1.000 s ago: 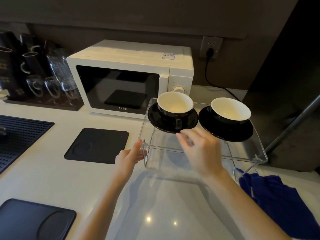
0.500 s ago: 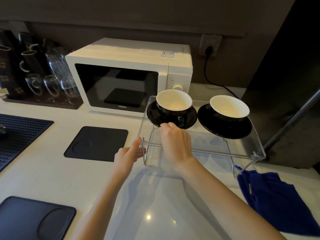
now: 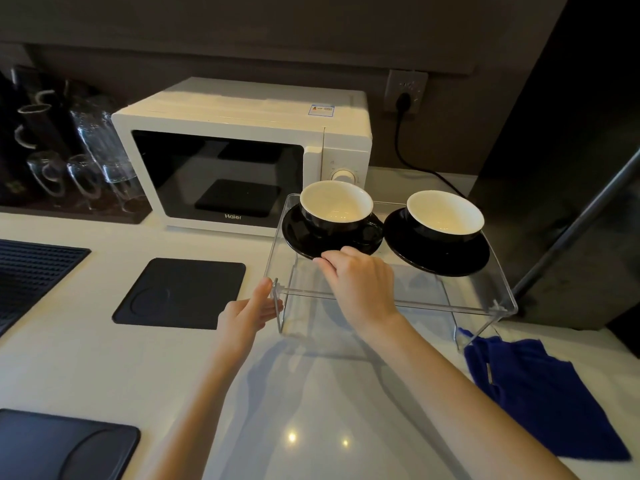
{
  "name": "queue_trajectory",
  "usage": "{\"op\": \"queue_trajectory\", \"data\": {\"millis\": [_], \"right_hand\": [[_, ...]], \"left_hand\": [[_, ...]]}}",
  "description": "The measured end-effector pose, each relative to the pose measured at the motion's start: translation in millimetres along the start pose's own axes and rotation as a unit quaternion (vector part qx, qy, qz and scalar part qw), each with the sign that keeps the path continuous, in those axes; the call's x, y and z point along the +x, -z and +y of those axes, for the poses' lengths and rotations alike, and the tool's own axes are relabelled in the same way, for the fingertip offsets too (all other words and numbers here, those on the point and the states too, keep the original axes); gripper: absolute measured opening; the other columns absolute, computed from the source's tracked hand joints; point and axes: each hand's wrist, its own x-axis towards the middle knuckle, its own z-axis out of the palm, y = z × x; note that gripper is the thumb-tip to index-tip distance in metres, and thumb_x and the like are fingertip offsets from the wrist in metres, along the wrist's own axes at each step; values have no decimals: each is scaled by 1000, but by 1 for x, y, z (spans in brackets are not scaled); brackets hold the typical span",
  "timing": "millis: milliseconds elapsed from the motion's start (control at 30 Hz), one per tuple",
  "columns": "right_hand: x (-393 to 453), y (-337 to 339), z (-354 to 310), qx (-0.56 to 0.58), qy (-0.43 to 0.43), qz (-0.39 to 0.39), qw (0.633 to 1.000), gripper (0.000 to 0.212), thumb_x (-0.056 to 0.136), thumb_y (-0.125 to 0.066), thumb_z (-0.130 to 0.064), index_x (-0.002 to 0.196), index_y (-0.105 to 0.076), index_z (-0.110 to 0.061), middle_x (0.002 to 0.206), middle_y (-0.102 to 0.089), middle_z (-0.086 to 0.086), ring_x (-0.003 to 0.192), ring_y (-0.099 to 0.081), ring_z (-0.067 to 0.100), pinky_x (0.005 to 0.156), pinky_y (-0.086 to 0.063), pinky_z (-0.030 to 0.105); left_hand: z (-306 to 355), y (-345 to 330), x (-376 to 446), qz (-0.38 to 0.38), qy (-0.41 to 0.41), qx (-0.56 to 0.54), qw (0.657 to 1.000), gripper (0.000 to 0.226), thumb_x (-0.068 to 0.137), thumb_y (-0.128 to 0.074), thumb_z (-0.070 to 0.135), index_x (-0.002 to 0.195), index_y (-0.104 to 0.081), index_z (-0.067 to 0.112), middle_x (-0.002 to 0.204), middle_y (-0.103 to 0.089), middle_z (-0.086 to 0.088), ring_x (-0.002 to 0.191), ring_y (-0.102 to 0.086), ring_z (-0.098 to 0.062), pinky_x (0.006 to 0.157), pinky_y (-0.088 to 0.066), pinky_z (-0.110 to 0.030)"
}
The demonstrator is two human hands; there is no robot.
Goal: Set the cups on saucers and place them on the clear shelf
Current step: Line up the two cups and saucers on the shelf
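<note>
Two black cups with cream insides stand on black saucers on top of the clear shelf [image 3: 498, 304]. The left cup [image 3: 336, 206] sits on the left saucer [image 3: 296, 237], its handle pointing right. Beside them, the right cup [image 3: 445, 213] rests on the right saucer [image 3: 440, 259]. My right hand [image 3: 360, 282] lies over the shelf top, fingertips curled on the left saucer's front rim. My left hand [image 3: 247, 315] grips the shelf's front left corner, thumb up against the edge.
A white microwave [image 3: 242, 150] stands just behind the shelf, its cord running to a wall socket [image 3: 405, 93]. A blue cloth [image 3: 533, 393] lies at the right. Black mats [image 3: 180, 292] sit on the counter, and glasses [image 3: 90, 161] at the far left.
My right hand moved left onto the left saucer's front rim. The left cup's handle has swung from the front round to the right. My left hand stays on the shelf corner.
</note>
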Motion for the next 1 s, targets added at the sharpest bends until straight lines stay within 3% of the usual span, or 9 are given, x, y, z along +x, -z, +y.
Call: {"op": "queue_trajectory", "data": {"millis": [300,667,767,833,900,1000], "right_hand": [[-3,16,33,109,-12,0,994,17,80,-68,-19,91,-73,-8,75,-74,10,70,-67,23,60,-56,39],[-5,20,38,124,-25,-13,992,25,84,-64,-21,104,-68,-8,86,-73,11,74,-61,16,66,-49,27],[-9,32,43,113,-6,-41,993,33,86,-60,-22,117,-60,-10,89,-70,8,75,-53,9,69,-49,27],[-17,46,52,108,1,-32,994,32,86,-60,-20,117,-60,-10,86,-69,7,75,-57,13,69,-54,33],[-27,62,67,98,4,4,995,26,85,-61,-19,109,-64,-9,85,-70,10,75,-62,19,65,-56,34],[-42,84,99,58,-12,57,997,21,85,-58,-22,96,-69,-7,85,-72,11,79,-64,20,65,-53,26]], "left_hand": [[-2,1,2,-9,-1,-6,1000,59,82,-41,53,94,-71,3,96,-72,-15,92,-66,-23,80,-46,-29],[5,2,-2,-28,22,2,999,60,84,-40,52,99,-70,1,98,-71,-13,97,-64,-23,83,-46,-31],[7,1,-7,16,-39,52,998,54,85,-44,49,100,-68,4,93,-70,-9,95,-65,-22,81,-47,-28],[12,0,-13,119,-162,172,964,42,85,-50,40,103,-66,5,94,-68,-7,91,-63,-21,75,-45,-23],[19,-5,-16,185,-321,272,888,32,84,-57,29,98,-67,2,93,-69,-12,86,-63,-25,72,-45,-24],[24,-24,-15,131,-496,324,795,21,82,-60,20,89,-70,3,87,-71,-13,86,-59,-17,73,-43,-21]]}}
